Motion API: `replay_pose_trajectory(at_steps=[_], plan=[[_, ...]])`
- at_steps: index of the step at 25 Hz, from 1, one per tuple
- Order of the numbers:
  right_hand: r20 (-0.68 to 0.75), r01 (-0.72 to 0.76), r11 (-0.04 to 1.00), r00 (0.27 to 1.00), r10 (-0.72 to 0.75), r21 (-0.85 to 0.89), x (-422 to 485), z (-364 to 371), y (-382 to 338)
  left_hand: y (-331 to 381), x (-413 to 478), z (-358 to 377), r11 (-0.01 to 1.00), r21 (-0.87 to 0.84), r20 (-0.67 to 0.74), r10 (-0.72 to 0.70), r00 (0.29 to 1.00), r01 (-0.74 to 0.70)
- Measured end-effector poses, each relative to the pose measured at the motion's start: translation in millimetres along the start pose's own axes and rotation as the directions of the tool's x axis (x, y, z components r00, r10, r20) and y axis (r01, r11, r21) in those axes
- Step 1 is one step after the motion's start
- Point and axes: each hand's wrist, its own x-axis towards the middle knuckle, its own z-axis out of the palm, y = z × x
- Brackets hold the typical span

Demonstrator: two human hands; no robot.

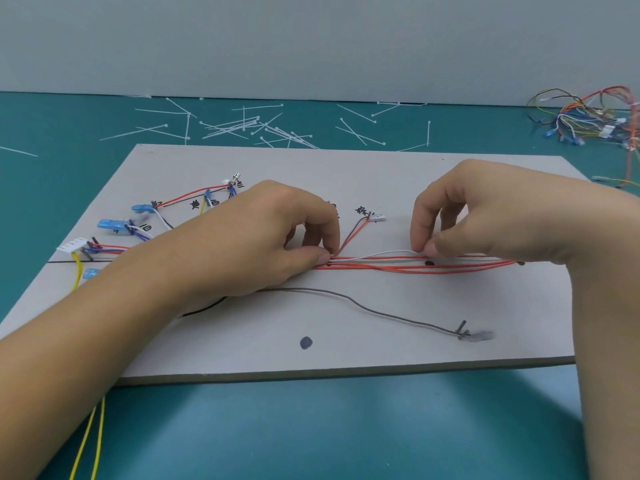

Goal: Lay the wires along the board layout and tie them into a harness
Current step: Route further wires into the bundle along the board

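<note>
Cable ties [239, 128] scattered behind board [381, 327]; tangle [588, 116] far right; wires [381, 268] pinched.

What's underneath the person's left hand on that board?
The board, plus red wires, a white wire and a grey wire running under the left hand; how they lie there is hidden.

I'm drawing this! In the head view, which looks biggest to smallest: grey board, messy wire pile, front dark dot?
1. grey board
2. messy wire pile
3. front dark dot
The pile sits farther back and runs off frame; true size unsure.
</note>
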Motion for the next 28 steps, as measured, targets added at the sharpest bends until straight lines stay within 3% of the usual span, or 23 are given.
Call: replay_pose_trajectory(at_steps=[7,11,16,20,23,28], plan=[[0.002,-0.032,0.999,0.999,0.032,0.039,-0.9,-1.1,2.1,-1.5,1.2,-1.8,1.0,-0.007,0.011,0.02,1.0,-0.02],[-0.006,-0.006,0.998,1.0,0.006,-0.061,-0.5,2.8,-2.8,-0.3,2.0,-2.7,1.0,0.005,0.024,0.027,0.999,-0.027],[-0.02,-0.012,0.998,1.0,0.011,-0.062,0.3,8.1,-12.0,1.3,-0.1,-10.3,0.999,0.05,0.05,0.01,0.999,-0.013],[-0.042,0.051,0.998,0.998,-0.05,0.027,4.1,25.2,-24.8,-5.3,-12.2,-32.8,0.993,0.071,0.116,-0.105,0.988,0.097],[0.018,0.094,0.987,0.995,-0.097,0.129,7.0,28.3,-26.5,-7.7,-18.8,-41.7,0.977,0.085,0.129,-0.203,0.971,0.193],[0.05,0.096,0.955,0.992,-0.114,0.281,9.8,16.8,-13.6,-2.5,-18.6,-28.3,0.98,0.124,0.025,-0.159,0.987,0.154]])
